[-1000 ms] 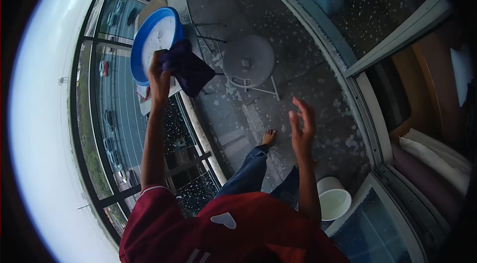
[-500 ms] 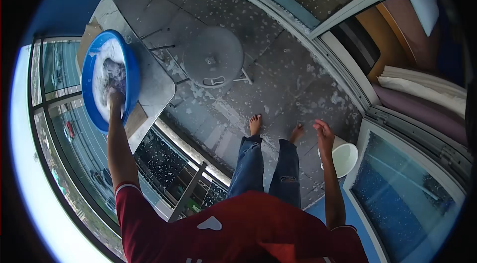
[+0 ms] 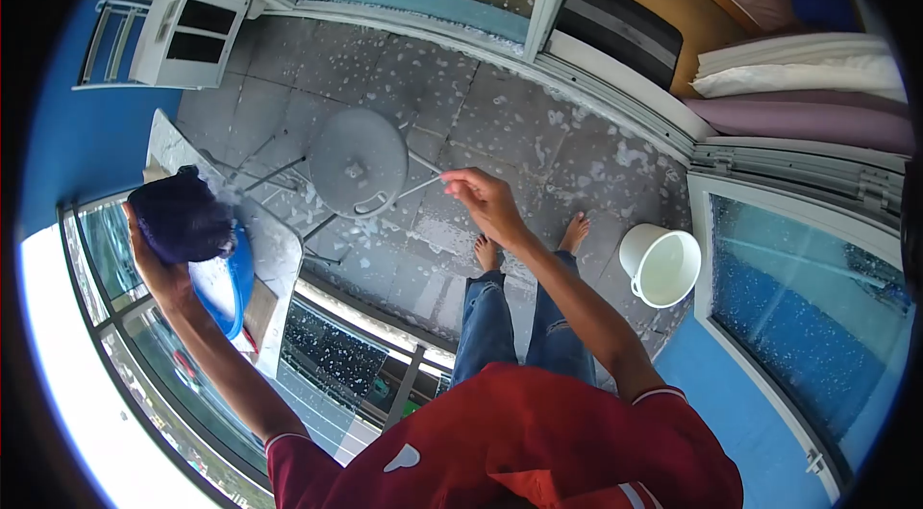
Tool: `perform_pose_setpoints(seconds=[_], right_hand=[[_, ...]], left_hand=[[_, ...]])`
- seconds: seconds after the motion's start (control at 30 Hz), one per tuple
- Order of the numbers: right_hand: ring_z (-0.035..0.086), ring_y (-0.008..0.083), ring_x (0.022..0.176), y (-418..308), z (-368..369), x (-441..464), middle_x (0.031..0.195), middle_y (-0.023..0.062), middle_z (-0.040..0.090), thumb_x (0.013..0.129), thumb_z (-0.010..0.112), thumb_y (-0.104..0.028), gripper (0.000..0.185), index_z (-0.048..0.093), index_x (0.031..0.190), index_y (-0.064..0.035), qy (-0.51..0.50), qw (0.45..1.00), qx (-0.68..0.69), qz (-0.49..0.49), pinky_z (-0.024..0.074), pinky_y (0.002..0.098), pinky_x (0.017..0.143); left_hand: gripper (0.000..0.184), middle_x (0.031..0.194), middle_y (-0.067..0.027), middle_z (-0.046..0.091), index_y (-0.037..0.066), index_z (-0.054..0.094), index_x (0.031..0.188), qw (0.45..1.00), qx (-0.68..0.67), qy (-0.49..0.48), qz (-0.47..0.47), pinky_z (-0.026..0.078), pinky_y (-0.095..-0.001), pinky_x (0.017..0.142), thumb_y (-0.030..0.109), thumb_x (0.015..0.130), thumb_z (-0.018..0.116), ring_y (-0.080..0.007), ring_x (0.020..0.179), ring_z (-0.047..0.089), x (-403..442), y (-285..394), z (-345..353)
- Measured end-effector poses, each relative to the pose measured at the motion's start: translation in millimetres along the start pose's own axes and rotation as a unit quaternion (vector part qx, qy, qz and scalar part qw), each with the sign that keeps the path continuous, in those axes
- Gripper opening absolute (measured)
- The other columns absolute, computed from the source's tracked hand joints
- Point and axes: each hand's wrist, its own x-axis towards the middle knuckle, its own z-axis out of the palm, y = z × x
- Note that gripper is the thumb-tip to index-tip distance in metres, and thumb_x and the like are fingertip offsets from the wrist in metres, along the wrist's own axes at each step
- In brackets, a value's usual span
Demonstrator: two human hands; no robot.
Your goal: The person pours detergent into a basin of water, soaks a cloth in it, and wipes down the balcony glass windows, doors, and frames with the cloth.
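Note:
A dark purple, wet cloth (image 3: 181,216) is bunched in my left hand (image 3: 159,269), raised over the blue basin (image 3: 240,278). Whitish suds show inside the basin, and some foam clings to the cloth's right side. The basin stands on a light marble-look table (image 3: 274,245) and is partly hidden by the cloth and my hand. My right hand (image 3: 486,201) hangs in the air over the tiled floor, right of the grey round stool (image 3: 359,161). It holds nothing, and its fingers are loosely bent and apart.
A white bucket (image 3: 661,265) with pale liquid stands by the open glass door (image 3: 798,297). At the upper left is a white cabinet (image 3: 187,31). Foam spots the tiles (image 3: 519,115) and window panes. Stacked cushions (image 3: 808,120) lie beyond the sliding-door track.
My left hand has come up out of the basin's suds with the purple cloth. My right hand has moved left, away from the bucket, towards the stool. The view has turned.

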Motion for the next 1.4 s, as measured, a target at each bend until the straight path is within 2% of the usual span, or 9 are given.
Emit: perform_pose_setpoints(seconds=[0.23, 0.37, 0.47, 0.73, 1.0, 1.13, 1.17, 1.23, 1.4], right_hand=[[0.06, 0.0155, 0.086, -1.5, -55.9, 18.0, 0.094, 0.0053, 0.061, 0.084, 0.054, -0.005, 0.023, 0.059, 0.106, -0.0091, -0.059, 0.995, 0.03, -0.079, 0.0472, 0.0272, 0.072], [0.053, 0.0242, 0.094, 67.9, -127.4, 40.7, 0.104, 0.0095, 0.053, 0.077, 0.058, -0.002, 0.034, 0.056, 0.11, -0.0085, 0.002, 0.981, -0.105, -0.163, 0.0447, 0.0333, 0.078], [0.046, 0.033, 0.101, 174.1, -198.9, 62.9, 0.108, 0.015, 0.048, 0.075, 0.058, -0.006, 0.036, 0.051, 0.11, -0.0026, 0.052, 0.965, -0.21, -0.147, 0.04, 0.0403, 0.085], [0.04, 0.0312, 0.109, 434.9, -343.0, 190.9, 0.11, 0.0131, 0.044, 0.073, 0.059, -0.012, 0.038, 0.05, 0.108, -0.0032, 0.043, 0.794, -0.557, -0.239, 0.035, 0.0414, 0.094], [0.035, 0.0284, 0.121, 539.5, -328.0, 319.4, 0.13, 0.0099, 0.039, 0.078, 0.051, -0.011, 0.047, 0.041, 0.124, -0.0051, 0.091, 0.648, -0.682, -0.326, 0.0275, 0.041, 0.102], [0.037, 0.0199, 0.12, 534.2, -406.3, 249.8, 0.129, 0.0055, 0.039, 0.079, 0.055, -0.02, 0.059, 0.032, 0.133, -0.0144, 0.058, 0.74, -0.644, -0.187, 0.0286, 0.0398, 0.099], [0.038, 0.0224, 0.119, 570.7, -443.4, 222.0, 0.128, 0.0068, 0.041, 0.077, 0.059, -0.021, 0.063, 0.032, 0.134, -0.0138, 0.123, 0.654, -0.713, -0.218, 0.0293, 0.0394, 0.098], [0.036, 0.0228, 0.12, 520.9, -509.1, 137.4, 0.13, 0.0065, 0.041, 0.075, 0.06, -0.017, 0.062, 0.037, 0.132, -0.0136, 0.108, 0.772, -0.622, -0.081, 0.0265, 0.039, 0.1], [0.042, 0.029, 0.117, 537.6, -608.6, 44.7, 0.121, 0.0116, 0.049, 0.07, 0.057, -0.004, 0.052, 0.046, 0.121, -0.004, 0.215, 0.645, -0.733, -0.033, 0.0275, 0.044, 0.102]], left_hand=[[0.034, 0.106, -0.0107, 0.059, 0.002, 0.052, 0.114, 0.936, 0.35, -0.029, 0.009, 0.045, -0.0279, 0.084, 0.027, 0.092, 0.045, -0.0198, 0.094, 0.059, 0.0, -159.7, 149.4], [0.026, 0.067, -0.0059, 0.054, 0.0, 0.056, 0.089, 0.82, 0.548, -0.161, -0.019, 0.039, -0.024, 0.059, 0.025, 0.089, 0.052, -0.0064, 0.067, 0.04, 24.3, -334.8, 253.3], [0.022, 0.063, -0.0167, 0.052, 0.007, 0.052, 0.083, 0.774, 0.595, -0.217, 0.02, 0.04, -0.0382, 0.051, 0.028, 0.089, 0.05, -0.0342, 0.058, 0.054, 56.6, -502.3, 268.3], [0.011, 0.09, -0.0143, 0.059, 0.009, 0.055, 0.089, 0.749, 0.594, -0.241, 0.169, 0.044, -0.0423, 0.068, 0.018, 0.086, 0.05, -0.0332, 0.084, 0.057, 178.6, -771.9, 285.9], [0.043, 0.115, -0.0135, 0.048, 0.006, 0.043, 0.12, 0.673, 0.658, -0.182, 0.284, 0.045, -0.0394, 0.082, 0.001, 0.077, 0.048, -0.0311, 0.101, 0.052, 266.7, -859.3, 257.4], [0.056, 0.126, -0.0139, 0.041, 0.002, 0.033, 0.126, 0.611, 0.676, -0.245, 0.331, 0.038, -0.0387, 0.094, -0.004, 0.073, 0.048, -0.0304, 0.115, 0.043, 276.9, -896.6, 244.4], [0.06, 0.132, -0.0142, 0.034, 0.003, 0.029, 0.13, 0.568, 0.708, -0.258, 0.331, 0.035, -0.0393, 0.097, -0.005, 0.072, 0.047, -0.0307, 0.121, 0.036, 284.3, -904.2, 236.4], [0.073, 0.144, -0.0139, 0.014, 0.005, 0.016, 0.138, 0.544, 0.724, -0.297, 0.303, 0.026, -0.042, 0.104, -0.008, 0.072, 0.044, -0.0321, 0.131, 0.02, 294.9, -912.4, 226.0], [0.076, 0.145, -0.0146, 0.008, 0.006, 0.013, 0.139, 0.579, 0.678, -0.335, 0.305, 0.025, -0.0423, 0.105, -0.012, 0.071, 0.04, -0.0339, 0.132, 0.017, 306.3, -915.6, 218.3]])
